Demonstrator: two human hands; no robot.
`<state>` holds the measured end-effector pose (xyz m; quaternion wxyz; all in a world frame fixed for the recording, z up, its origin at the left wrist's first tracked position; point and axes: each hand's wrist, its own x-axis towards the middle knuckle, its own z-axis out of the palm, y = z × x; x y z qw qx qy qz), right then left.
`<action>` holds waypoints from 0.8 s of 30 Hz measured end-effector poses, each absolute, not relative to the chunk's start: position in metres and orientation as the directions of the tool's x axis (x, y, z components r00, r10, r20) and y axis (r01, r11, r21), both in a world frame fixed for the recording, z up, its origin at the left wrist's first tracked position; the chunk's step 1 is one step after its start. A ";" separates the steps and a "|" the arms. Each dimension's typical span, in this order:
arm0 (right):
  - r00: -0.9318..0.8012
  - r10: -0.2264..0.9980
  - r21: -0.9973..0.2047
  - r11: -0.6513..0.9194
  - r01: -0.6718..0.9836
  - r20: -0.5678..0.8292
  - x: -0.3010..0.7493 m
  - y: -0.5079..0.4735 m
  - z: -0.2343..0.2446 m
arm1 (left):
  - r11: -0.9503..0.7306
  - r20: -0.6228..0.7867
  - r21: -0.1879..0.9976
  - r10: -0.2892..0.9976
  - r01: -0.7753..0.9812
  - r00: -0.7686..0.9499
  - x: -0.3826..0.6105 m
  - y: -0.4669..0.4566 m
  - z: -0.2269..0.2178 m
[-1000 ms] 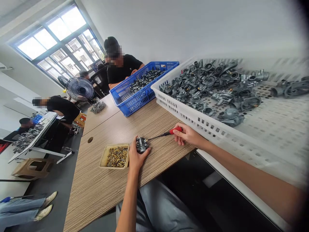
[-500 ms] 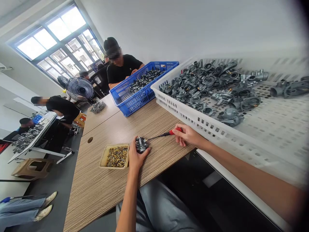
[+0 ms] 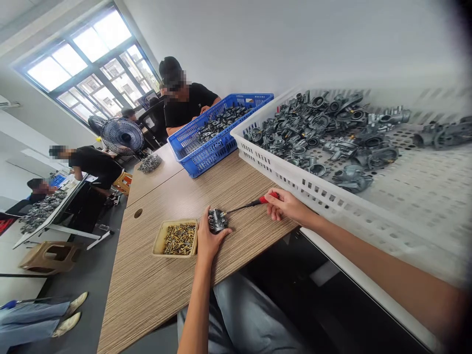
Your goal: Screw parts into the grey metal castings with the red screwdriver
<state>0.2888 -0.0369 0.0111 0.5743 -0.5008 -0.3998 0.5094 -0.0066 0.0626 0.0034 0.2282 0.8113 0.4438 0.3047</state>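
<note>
On the wood-grain table [image 3: 147, 280], my left hand [image 3: 209, 242] is closed around a grey metal carburetor [image 3: 218, 221], fingers on its far left side and thumb at its near edge. My right hand [image 3: 285, 205] grips the red handle of a screwdriver [image 3: 254, 203]. Its dark shaft points left, and the tip meets a small brass-coloured fitting on the carburetor's right side. Just left of my left hand sits a cream tub [image 3: 156, 244] of small brass and dark screw-like parts [image 3: 179, 239].
A white perforated crate [image 3: 280, 164] of carburetors stands at the right, partly over the table. Beyond it is a blue crate [image 3: 191, 167] with more metal parts. A pile of small metal parts [image 3: 149, 163] lies at the far end. A co-worker [image 3: 188, 105] sits behind the blue crate.
The carburetor and my left hand have shifted very slightly; the screwdriver tip remains at the brass fitting. In the background, a co-worker at the left table has moved an arm.
</note>
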 end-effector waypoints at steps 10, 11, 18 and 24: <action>0.183 0.977 -0.937 -0.038 -0.347 -0.108 0.294 -0.035 0.008 | -0.567 0.404 0.557 0.823 0.606 0.399 -0.002 0.057 0.009; 0.183 0.977 -0.935 -0.041 -0.353 -0.112 0.294 -0.035 0.008 | -0.576 0.410 0.550 0.817 0.605 0.405 -0.002 0.056 0.009; 0.175 0.978 -0.932 -0.042 -0.361 -0.112 0.293 -0.036 0.009 | -0.586 0.399 0.573 0.810 0.573 0.429 -0.004 0.058 0.006; 0.183 0.976 -0.933 -0.046 -0.358 -0.118 0.293 -0.037 0.011 | -0.559 0.372 0.620 0.827 0.550 0.421 -0.003 0.056 0.007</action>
